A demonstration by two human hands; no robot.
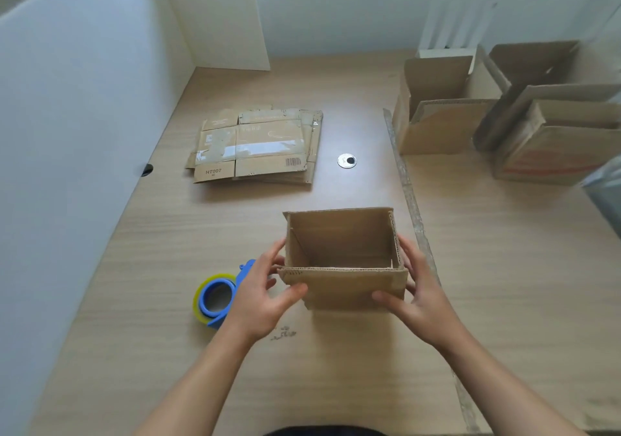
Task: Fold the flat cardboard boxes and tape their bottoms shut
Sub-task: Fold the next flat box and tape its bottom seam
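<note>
Holding: the left hand (265, 297) and the right hand (420, 287) clasp the small open-topped brown corrugated cardboard box (342, 289) from either side, with thumbs on its near wall and fingers curled round the side walls.
Box: it sits upright between the two palms on the pale wood-grain table (161, 267), mouth up. Its floor looks closed, but any tape underneath is hidden.
Tape: the blue dispenser with a yellowish clear roll (216, 297) lies just outside the left knuckles.
Flat stock: the pile of flattened brown cardboard boxes (258, 146) lies well beyond the left fingertips.
Built boxes: the open brown cartons (443, 126) stand well beyond the right fingertips.
Doing it well: squeeze evenly so the corners stay square. Turn the bottom seam upward and pin the flaps edge to edge with one hand before the other leaves for the dispenser.
</note>
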